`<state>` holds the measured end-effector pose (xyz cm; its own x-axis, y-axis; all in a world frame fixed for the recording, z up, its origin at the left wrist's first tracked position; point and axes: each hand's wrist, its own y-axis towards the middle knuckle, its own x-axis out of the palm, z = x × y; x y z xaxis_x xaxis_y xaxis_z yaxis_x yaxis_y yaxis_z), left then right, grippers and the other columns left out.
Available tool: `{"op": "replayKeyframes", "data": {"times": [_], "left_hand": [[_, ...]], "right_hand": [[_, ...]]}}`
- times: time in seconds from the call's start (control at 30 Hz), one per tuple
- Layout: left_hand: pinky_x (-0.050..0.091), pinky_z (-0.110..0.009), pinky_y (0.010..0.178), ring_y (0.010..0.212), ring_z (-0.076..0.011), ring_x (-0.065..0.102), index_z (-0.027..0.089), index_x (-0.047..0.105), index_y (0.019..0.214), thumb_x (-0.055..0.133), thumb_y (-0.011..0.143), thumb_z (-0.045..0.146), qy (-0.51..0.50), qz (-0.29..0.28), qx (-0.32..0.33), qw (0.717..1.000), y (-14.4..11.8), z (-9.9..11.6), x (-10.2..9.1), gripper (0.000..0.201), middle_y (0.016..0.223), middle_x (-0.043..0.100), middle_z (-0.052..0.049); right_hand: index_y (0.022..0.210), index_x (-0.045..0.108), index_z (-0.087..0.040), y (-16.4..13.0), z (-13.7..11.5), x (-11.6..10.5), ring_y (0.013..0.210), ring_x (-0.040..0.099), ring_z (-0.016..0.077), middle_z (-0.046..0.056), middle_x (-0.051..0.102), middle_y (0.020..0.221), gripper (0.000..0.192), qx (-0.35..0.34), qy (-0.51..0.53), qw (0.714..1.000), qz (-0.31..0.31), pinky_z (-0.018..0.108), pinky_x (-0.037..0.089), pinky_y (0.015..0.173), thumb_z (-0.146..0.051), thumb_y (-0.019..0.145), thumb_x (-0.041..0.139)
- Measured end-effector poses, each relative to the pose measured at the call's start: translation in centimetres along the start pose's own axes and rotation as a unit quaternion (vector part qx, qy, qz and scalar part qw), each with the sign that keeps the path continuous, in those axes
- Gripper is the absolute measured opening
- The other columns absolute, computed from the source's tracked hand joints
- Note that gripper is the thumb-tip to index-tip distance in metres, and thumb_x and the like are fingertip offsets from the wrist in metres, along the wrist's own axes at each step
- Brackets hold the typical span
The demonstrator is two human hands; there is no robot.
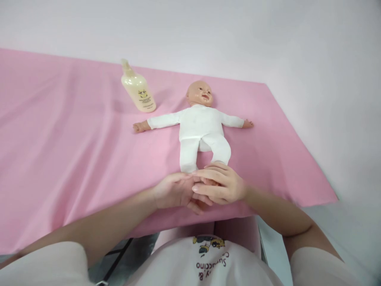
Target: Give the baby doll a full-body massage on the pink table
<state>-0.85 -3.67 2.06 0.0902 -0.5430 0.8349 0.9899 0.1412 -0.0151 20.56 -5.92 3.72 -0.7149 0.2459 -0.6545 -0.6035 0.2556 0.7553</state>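
Both doll (200, 127) feet hide under right hand (222, 184) overlapping flat left hand (174, 191).

The doll (200, 131) had a glossy plastic head and a matt white cloth suit; the bottle (138, 88) at ten o'clock was smooth plastic, and the table (59, 151) wore creased pink cloth.

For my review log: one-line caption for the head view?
Both hands overlap at the feet of a doll on pink cloth.

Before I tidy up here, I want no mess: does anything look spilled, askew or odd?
Nothing looks spilled. The bottle lies on its side on the pink cloth, left of the doll, not upright; no liquid shows near it. The doll lies flat on its back, arms out. Both hands, left hand and right hand, overlap at its feet.
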Motion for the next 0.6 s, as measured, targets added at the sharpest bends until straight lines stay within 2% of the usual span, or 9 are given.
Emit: {"op": "replayKeyframes", "data": {"times": [0.17, 0.27, 0.4, 0.6], "left_hand": [[0.051, -0.039, 0.089, 0.112, -0.0275, 0.065, 0.012, 0.061, 0.126, 0.036, 0.097, 0.050, -0.001, 0.024, -0.006, 1.000, 0.0, -0.2, -0.2, 0.054, 0.118, 0.071, -0.014], [0.051, -0.041, 0.091, 0.110, -0.0274, 0.063, 0.010, 0.061, 0.127, 0.037, 0.096, 0.048, -0.007, 0.022, -0.005, 1.000, 0.1, -0.2, -0.4, 0.054, 0.117, 0.071, -0.013], [0.049, -0.045, 0.090, 0.110, -0.0294, 0.062, 0.011, 0.060, 0.124, 0.045, 0.093, 0.050, -0.028, 0.018, 0.014, 0.999, 0.0, -0.3, -0.7, 0.053, 0.117, 0.068, -0.015], [0.046, -0.048, 0.087, 0.099, -0.0313, 0.065, 0.012, 0.062, 0.105, 0.045, 0.092, 0.050, -0.045, 0.033, 0.027, 0.998, 0.0, -0.3, -0.4, 0.043, 0.106, 0.071, -0.016]], "right_hand": [[0.123, 0.062, -0.021, 0.4, 0.2, -0.1, 0.105, 0.067, 0.0181, 0.013, 0.067, 0.128, 0.027, 0.001, 0.023, 0.999, 0.035, 0.037, 0.059, 0.089, -0.028, 0.097, 0.056], [0.128, 0.057, -0.020, 0.1, 0.5, -0.1, 0.117, 0.065, 0.0204, 0.015, 0.065, 0.134, 0.033, 0.020, 0.022, 0.999, 0.019, 0.041, 0.057, 0.095, -0.031, 0.096, 0.057], [0.133, 0.053, -0.020, -0.5, 1.1, 0.1, 0.130, 0.059, 0.0257, 0.017, 0.062, 0.138, 0.052, 0.061, 0.018, 0.998, -0.025, 0.050, 0.052, 0.105, -0.049, 0.091, 0.064], [0.134, 0.053, -0.020, -0.8, 1.3, 0.1, 0.135, 0.055, 0.0300, 0.018, 0.062, 0.139, 0.070, 0.117, -0.009, 0.993, -0.022, 0.055, 0.047, 0.110, -0.068, 0.083, 0.065]]}}
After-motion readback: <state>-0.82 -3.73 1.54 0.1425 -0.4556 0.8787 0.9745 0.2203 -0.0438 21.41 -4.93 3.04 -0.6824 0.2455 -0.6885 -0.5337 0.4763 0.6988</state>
